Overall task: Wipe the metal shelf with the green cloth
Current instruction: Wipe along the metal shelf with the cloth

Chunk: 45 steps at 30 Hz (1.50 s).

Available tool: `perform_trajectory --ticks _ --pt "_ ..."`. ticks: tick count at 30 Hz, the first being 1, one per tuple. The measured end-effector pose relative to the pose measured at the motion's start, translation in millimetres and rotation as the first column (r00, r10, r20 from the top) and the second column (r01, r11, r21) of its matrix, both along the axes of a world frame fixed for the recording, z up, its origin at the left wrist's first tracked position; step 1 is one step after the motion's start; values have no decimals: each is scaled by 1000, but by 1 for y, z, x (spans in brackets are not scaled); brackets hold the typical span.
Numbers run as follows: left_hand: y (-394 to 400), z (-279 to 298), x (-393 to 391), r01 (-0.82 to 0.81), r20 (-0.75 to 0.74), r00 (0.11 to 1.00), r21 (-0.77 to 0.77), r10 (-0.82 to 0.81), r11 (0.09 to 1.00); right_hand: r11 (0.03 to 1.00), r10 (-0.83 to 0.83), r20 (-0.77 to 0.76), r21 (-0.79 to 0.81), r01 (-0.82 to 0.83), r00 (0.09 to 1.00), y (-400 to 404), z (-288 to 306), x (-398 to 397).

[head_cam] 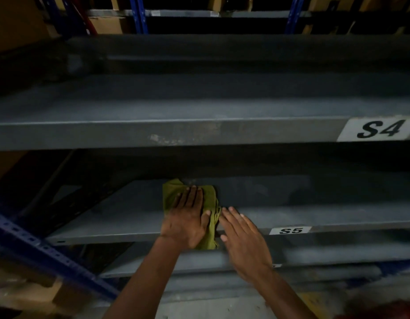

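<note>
A grey metal shelf [121,212] labelled S5 runs across the lower middle of the head view. The green cloth [210,196] lies on it near the front edge, and one end hangs over the lip. My left hand [187,217] presses flat on top of the cloth with fingers stretched out. My right hand [243,236] lies flat just to the right of the cloth, fingers apart, its fingertips touching the cloth's right edge at the shelf lip.
Above is another grey shelf [199,134] with a white S4 label [379,129]. A blue perforated upright [45,249] slants across the lower left. More grey shelves lie below, and cardboard boxes [105,25] stand at the top.
</note>
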State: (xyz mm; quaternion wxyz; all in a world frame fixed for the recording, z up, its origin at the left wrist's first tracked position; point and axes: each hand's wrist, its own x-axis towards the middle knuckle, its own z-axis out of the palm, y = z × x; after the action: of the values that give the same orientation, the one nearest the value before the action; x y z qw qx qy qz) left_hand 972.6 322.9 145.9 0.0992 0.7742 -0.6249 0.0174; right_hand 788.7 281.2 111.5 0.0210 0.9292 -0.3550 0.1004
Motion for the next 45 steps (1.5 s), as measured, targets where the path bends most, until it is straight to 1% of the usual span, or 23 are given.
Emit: perform_trajectory --ticks 3,5,9,12,15,18,22,25,27,30,33,35,37,41,43,45 --pt "-1 1 -1 1 6 1000 -13 -1 1000 990 -140 12 15 140 990 -11 0 -17" --pt "-3 0 0 0 -1 1000 -10 0 1000 987 -159 6 31 158 987 -16 -1 -23" --pt "-17 -6 5 -19 -3 1000 -24 19 1000 994 -96 70 55 92 993 -19 -4 -23" --pt "-42 -9 7 -40 -25 999 -8 39 999 995 -77 75 75 71 994 -20 -5 -25" --pt "-74 -8 7 -77 -54 995 35 79 996 995 -64 59 83 59 996 -22 -3 -27" --pt "-94 -9 0 -106 -58 992 78 110 991 994 -66 80 88 59 995 -21 1 -27" --pt "-94 -8 -34 -45 -45 998 79 48 996 996 -51 101 74 44 994 -21 3 -30" --pt "-87 -9 -53 -9 -40 999 68 12 998 998 -47 63 36 45 997 -30 -4 -52" --pt "-77 -5 -64 -4 -47 999 96 8 995 999 -41 27 -1 42 999 -40 -12 -72" --pt "-59 -8 -70 -36 -32 999 117 40 992 999 -28 12 -14 29 1000 -52 -18 -91" --pt "-48 -5 -69 -51 -40 998 135 57 989 999 -21 72 29 19 997 -55 -18 -94" --pt "-49 -7 -62 -69 -37 997 133 74 989 1000 -11 124 -1 11 992 -56 -22 -94" --pt "-54 -10 -51 -107 -34 993 111 111 988 998 36 144 -50 -29 989 -59 -26 -97" --pt "-78 -14 -33 -195 1 981 70 195 978 991 108 121 -97 -96 987 -65 -23 -102" --pt "-93 -11 -37 -262 -3 965 104 264 959 990 116 128 -92 -104 985 -63 -20 -103" --pt "-110 -11 -47 -272 -12 962 95 274 958 991 118 131 -73 -109 984 -62 -18 -103"
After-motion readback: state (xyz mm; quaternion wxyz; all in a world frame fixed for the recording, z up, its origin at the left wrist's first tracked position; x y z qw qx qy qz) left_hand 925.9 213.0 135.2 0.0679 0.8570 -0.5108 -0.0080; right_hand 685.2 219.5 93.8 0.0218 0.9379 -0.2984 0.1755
